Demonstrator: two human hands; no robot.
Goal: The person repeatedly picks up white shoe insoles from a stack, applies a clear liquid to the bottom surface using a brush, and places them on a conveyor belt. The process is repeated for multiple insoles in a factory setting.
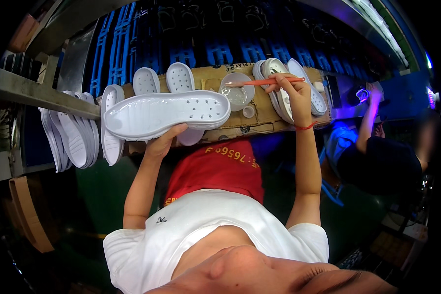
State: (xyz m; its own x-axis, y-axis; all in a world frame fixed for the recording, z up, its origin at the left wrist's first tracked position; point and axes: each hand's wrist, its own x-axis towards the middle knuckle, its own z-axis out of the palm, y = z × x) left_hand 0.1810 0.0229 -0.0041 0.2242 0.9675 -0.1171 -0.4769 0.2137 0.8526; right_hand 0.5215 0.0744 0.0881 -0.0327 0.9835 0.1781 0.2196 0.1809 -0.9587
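My left hand (162, 141) grips a white shoe sole (154, 113) from beneath, thumb on its near edge. The sole lies level with its inner face up; its surface looks glossy, and small studs dot its right end. In my right hand (293, 90) is a brush with an orange handle (279, 80), held in a pinch. Its bristles reach over a translucent bowl (248, 93) containing clear liquid. A small clear cup (249, 111) stands just in front of the bowl. Part of another sole (190, 137) shows below the held one.
Cardboard (259, 125) covers the bench. More white soles stand at left (76, 130), lie behind the held one (180, 78), and stack at right (278, 93). A metal bar (44, 93) juts in from the left. Blue racks (218, 54) line the back. Another person (382, 159) works at right under violet light.
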